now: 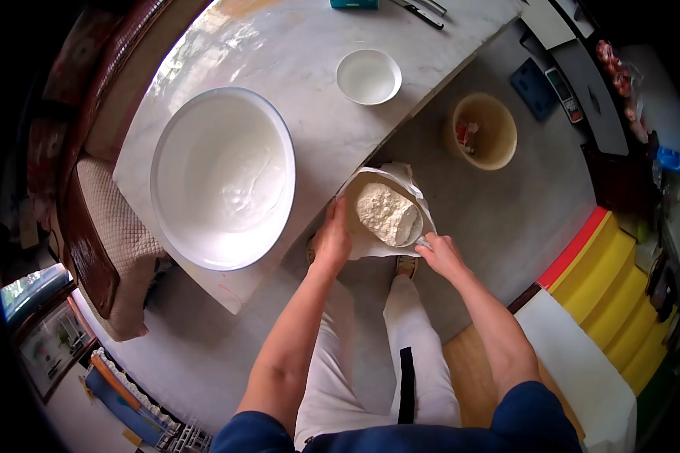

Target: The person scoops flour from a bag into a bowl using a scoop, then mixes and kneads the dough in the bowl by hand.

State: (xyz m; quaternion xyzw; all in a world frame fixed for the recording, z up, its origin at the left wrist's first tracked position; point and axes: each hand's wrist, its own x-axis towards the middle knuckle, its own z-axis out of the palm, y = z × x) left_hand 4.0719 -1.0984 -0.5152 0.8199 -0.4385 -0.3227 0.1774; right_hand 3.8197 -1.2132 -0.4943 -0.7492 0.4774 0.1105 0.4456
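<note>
A white bag (368,243) of flour hangs open beside the table edge, in front of my legs. My left hand (334,238) is closed on its left rim. Over the bag's mouth is a heaped mound of flour (385,214), with a pale scoop rim showing at its lower right. My right hand (440,255) is closed around the scoop's handle at the bag's right side; part of the handle is hidden by the fingers. Left of the bag, a large white basin (204,162) stands on the table, with shiny marks in its bottom.
The marble table (310,124) carries a small white bowl (369,77), a black-handled knife (418,13) and a teal box (354,4). On the floor at right stands a beige bin (504,134) with some litter. A quilted sofa (117,204) borders the left, yellow steps (608,279) the right.
</note>
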